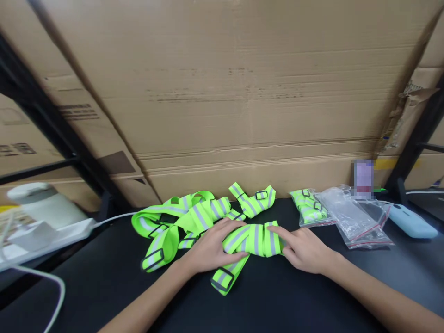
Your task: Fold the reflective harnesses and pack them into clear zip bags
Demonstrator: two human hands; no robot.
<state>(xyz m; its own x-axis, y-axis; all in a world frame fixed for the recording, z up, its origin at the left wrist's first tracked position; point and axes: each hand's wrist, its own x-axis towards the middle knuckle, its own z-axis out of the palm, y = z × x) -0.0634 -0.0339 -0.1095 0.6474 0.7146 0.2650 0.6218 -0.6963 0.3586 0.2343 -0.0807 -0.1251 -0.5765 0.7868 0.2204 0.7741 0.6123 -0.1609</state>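
Note:
On the black table lies a folded neon-green reflective strap (255, 239) with silver stripes. My left hand (217, 245) grips its left end, thumb at the front and fingers behind. My right hand (305, 249) is at its right end, index finger pressing on top and the other fingers curled at the edge. A loose tail with a black buckle (223, 280) hangs out toward me. Behind my left hand sits a heap of more green reflective straps (194, 215) with black buckles. Another strap piece (255, 202) lies just behind the folded one.
At the right are a bagged green strap (308, 206), several clear zip bags (357, 217) and a light-blue case-like object (412, 222). A power strip (48, 243), a white cable and a pale bottle (45, 203) are on the left. Cardboard (243, 101) walls the back, between black metal posts.

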